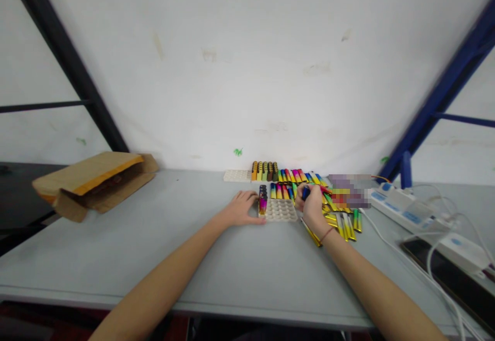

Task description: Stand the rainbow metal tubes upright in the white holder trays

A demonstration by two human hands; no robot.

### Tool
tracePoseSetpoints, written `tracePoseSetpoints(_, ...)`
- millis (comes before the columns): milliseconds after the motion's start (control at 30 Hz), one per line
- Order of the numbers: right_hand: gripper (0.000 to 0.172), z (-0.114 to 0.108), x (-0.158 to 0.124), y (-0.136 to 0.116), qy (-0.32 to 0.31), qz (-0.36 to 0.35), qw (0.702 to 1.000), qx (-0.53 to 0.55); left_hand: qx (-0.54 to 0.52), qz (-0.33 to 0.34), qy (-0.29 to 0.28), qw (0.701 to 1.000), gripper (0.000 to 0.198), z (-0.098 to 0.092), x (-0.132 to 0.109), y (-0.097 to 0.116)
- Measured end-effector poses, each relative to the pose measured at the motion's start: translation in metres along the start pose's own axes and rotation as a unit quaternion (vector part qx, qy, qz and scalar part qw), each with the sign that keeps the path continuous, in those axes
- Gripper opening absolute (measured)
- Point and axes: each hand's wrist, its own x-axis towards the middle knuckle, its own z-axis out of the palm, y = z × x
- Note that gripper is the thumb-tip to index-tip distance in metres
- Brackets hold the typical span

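Observation:
A white tray (281,210) with rows of round hollows lies in front of me, with a short row of lighters (263,203), purple below and black on top, standing along its left end. My left hand (243,208) spans that end, thumb at the near edge and fingers by the far corner, holding the tray. Just right of the tray, my right hand (312,208) is closed around a lighter whose dark blue end (306,192) shows; the fingers hide the rest. Loose shiny lighters (345,226) in yellow, silver and green lie around and beyond it.
Behind stand a filled tray of lighters (265,171) and another white tray (237,176), near the wall. An open cardboard box (96,178) sits at the left. On the right are a power strip (415,212), white cables and a dark phone-like slab (452,274).

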Motion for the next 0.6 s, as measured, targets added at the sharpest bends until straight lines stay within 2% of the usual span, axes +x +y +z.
tracePoseSetpoints(67, 0.04, 0.004, -0.003, -0.007, 0.017, 0.03, 0.999, 0.027, -0.003, -0.002, -0.002, 1.0, 0.08, -0.001, 0.0, 0.0)
tracePoseSetpoints(133, 0.042, 0.006, -0.007, -0.012, 0.006, 0.018, 1.0, -0.002, -0.002, -0.003, -0.002, 1.0, 0.08, -0.001, 0.0, 0.001)
tracePoseSetpoints(267, 0.026, 0.007, -0.014, -0.017, -0.112, -0.066, 0.986, -0.109, -0.007, -0.009, -0.006, 1.0, 0.081, -0.001, 0.0, 0.001)
tracePoseSetpoints(367, 0.018, 0.008, -0.016, -0.013, -0.201, -0.096, 0.964, -0.148, -0.015, -0.014, -0.007, 1.0, 0.081, -0.001, 0.0, 0.002)
tracePoseSetpoints(500, 0.03, 0.011, -0.017, -0.005, -0.256, -0.127, 0.941, -0.181, -0.019, -0.009, -0.007, 1.0, 0.082, -0.002, -0.001, 0.002)
tracePoseSetpoints(600, 0.029, 0.013, -0.021, -0.002, -0.274, -0.15, 0.927, -0.207, -0.021, -0.003, -0.007, 1.0, 0.082, -0.002, -0.001, 0.001)
